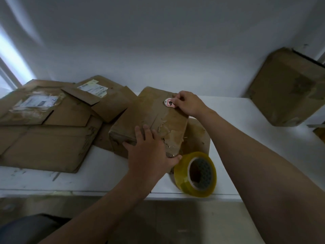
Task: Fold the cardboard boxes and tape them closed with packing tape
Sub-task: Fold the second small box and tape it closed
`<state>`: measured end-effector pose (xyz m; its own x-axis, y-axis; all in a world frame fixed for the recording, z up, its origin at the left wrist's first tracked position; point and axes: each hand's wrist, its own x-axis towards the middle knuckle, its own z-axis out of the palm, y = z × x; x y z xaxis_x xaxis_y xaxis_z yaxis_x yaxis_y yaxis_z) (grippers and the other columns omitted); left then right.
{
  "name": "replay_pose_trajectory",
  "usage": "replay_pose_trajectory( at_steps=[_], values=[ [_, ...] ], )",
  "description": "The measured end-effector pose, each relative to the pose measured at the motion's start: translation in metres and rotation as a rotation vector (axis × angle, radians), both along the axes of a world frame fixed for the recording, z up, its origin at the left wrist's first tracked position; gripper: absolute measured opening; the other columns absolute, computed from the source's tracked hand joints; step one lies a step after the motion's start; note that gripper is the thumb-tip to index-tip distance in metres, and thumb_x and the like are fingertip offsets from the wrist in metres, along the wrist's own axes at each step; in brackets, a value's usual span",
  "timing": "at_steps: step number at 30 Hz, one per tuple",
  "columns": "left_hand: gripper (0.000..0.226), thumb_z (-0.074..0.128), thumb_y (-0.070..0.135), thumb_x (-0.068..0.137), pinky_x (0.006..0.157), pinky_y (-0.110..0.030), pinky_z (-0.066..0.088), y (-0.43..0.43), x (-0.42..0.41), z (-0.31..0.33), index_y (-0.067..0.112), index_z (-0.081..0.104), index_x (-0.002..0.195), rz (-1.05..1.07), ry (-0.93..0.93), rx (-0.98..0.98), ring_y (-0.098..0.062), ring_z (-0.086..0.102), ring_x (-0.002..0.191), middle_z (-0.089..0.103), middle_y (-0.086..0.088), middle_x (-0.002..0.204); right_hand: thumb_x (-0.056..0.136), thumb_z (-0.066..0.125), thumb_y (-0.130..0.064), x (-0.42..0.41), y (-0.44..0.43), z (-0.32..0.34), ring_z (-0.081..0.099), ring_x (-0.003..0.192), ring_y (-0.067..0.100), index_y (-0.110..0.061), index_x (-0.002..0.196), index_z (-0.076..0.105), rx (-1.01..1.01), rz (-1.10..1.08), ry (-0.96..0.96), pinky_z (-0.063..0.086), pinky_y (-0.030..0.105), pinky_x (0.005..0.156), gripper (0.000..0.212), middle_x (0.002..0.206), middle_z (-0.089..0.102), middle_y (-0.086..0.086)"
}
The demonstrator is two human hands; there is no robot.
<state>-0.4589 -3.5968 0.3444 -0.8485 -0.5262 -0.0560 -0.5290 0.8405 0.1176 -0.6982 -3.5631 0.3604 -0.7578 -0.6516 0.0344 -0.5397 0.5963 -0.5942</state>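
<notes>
As left hand (149, 154) presses box (151, 117) edge, tape (195, 174) beside

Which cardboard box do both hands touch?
The assembled box in the middle, beside the tape roll: left hand on its near corner, right hand pinching a pink tag on top. The flattened boxes and far-right box lie untouched.

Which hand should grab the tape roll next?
Probably left: the left hand lies flat on the cardboard box, thumb beside the packing tape roll. The right hand is farther away, pinching a pink-and-white tag.
</notes>
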Motion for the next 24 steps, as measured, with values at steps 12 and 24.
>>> replay_pose_trajectory(
  at_steps=[12,24],
  values=[
    [0.118,0.07,0.075,0.074,0.124,-0.052,0.018,-0.028,0.013,0.004,0.015,0.018,0.162,-0.381,0.083,0.202,-0.014,-0.006,0.156,-0.002,0.004,0.171,0.097,0.049,-0.055,0.053,0.112,0.002,0.043,0.12,0.028,-0.031,0.095,0.063,0.071,-0.434,0.023,0.025,0.042,0.088,0.027,0.102,0.062,-0.005],
    [0.114,0.085,0.042,0.074,0.123,-0.03,0.007,-0.057,0.031,0.003,0.02,0.016,0.163,-0.568,0.06,0.388,0.006,-0.012,0.145,0.0,0.018,0.168,0.101,0.048,-0.053,0.152,0.154,-0.003,0.031,0.12,0.03,-0.028,0.103,0.063,0.089,-0.569,0.061,0.02,0.04,0.085,0.029,0.094,0.051,-0.002]
  ],
)
